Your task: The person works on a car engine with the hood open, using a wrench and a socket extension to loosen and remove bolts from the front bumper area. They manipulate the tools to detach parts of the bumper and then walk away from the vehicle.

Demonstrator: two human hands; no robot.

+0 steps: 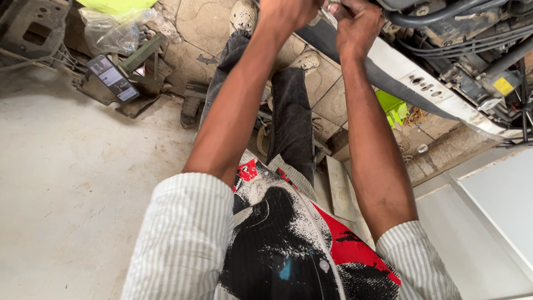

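Both my arms reach forward and up to the top edge of the view. My left hand (pixel 286 12) is closed there, partly cut off by the frame, and what it grips is hidden. My right hand (pixel 358 25) is curled around a small metal part (pixel 332 6) beside a black hose (pixel 433 19) at the front of a vehicle's engine bay (pixel 477 50). A white body panel (pixel 422 83) runs diagonally under my right hand.
My legs in dark jeans and pale shoes (pixel 244 15) stand on stone paving. A phone (pixel 112 78) lies on scrap parts at the left, beside a clear plastic bag (pixel 111 33). A bright green box (pixel 391 106) sits under the vehicle. Concrete floor (pixel 66 189) spreads left.
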